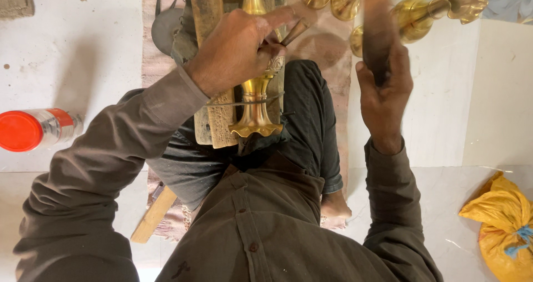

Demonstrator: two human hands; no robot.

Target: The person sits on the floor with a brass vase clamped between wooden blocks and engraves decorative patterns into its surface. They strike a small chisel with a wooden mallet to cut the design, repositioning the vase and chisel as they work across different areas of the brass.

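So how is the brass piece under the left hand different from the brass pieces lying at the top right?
The brass piece is clamped lengthwise on a wooden block over the person's lap, with the left hand on it; the brass pieces at the top right lie loose on the floor, untouched. The clamped one shows a carved band; the loose ones look plain. Both share a golden shine and flared, scalloped ends.

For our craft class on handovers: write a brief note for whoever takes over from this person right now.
Left hand: holds a thin dark punch tool against the engraved band of the fluted golden brass vase.
Right hand: grips a dark hammer handle, raised and blurred.
The vase lies on a worn wooden block across the lap.
Done: part of the band is engraved.
Left: how much remains cannot be told.
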